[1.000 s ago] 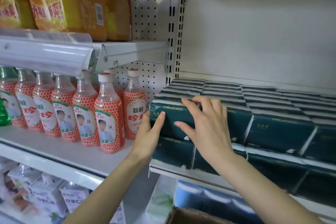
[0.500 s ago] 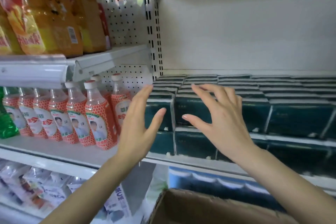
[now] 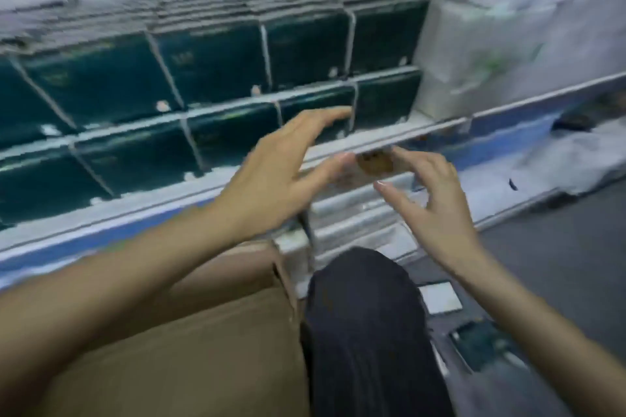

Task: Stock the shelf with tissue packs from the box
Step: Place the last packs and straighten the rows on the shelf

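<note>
A shop shelf (image 3: 142, 210) runs across the blurred view, its white front lip slanting up to the right. Dark green tissue packs (image 3: 210, 61) fill it in two stacked layers, standing side by side and reaching right to a bundle of white wrapped goods (image 3: 474, 54). Below left sits a brown cardboard box (image 3: 189, 332); its contents are hidden, so the remaining stock cannot be judged. A knee in dark trousers (image 3: 366, 332) is just beside the box's right wall. The left hand (image 3: 271, 179) is spread wide and holds nothing, with fingertips in front of the lower layer; blur hides whether they touch it. The right hand (image 3: 437, 203) is loosely curved, also holding nothing, below the shelf lip. On the grey floor (image 3: 559, 247) near the knee lies a small dark green object (image 3: 481, 345), possibly a stray pack. The likely risks are these: the visible part of the shelf looks packed, so forcing in another pack could push a front one over the lip. A careless sweep of the left fingers could drag a lower pack out. The knee could nudge the box, or crush the object on the floor.
</note>
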Demonstrator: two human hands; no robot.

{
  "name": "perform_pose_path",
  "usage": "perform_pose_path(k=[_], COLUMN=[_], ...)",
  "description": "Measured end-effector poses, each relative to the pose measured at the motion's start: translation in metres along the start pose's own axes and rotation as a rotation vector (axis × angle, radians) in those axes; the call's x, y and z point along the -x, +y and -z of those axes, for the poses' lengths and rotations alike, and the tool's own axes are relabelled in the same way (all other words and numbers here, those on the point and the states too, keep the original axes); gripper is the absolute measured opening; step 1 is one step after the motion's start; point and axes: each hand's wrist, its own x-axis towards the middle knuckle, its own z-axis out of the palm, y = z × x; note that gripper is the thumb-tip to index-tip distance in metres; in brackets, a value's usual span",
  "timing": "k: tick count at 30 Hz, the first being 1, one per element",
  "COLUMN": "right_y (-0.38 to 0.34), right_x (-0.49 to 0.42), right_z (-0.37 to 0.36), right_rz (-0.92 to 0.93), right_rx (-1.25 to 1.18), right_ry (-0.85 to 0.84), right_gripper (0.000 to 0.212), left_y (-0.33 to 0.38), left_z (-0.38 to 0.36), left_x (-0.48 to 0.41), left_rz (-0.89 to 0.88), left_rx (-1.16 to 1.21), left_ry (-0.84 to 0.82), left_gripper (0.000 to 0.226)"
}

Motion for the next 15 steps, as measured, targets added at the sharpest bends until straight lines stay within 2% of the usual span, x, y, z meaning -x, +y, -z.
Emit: perform_pose_path(k=[4, 8, 10, 15], right_y=[0.114, 0.217, 0.259, 0.321], right_x=[0.054, 0.117, 0.154, 0.234], right_z=[0.028, 0.029, 0.018, -0.033], right_rz=[-0.395, -0.752, -0.928, -1.299], right_rx=[-0.143, -0.128, -0.107, -0.153], right_ry=[0.031, 0.035, 0.021, -0.016], right_gripper=[0.046, 0.034, 0.036, 0.029], left_y=[0.003, -0.013, -0.026, -0.071], left_z=[-0.107, -0.206, -0.246, -0.32], left_x=[-0.05, -0.081, -0.089, -0.094], left_rz=[-0.014, 0.055, 0.076, 0.121], left_rx=[0.01, -0.057, -0.103, -0.223], left_ry=[-0.343, -0.716, -0.849, -1.091], left_gripper=[0.061, 0.077, 0.083, 0.075])
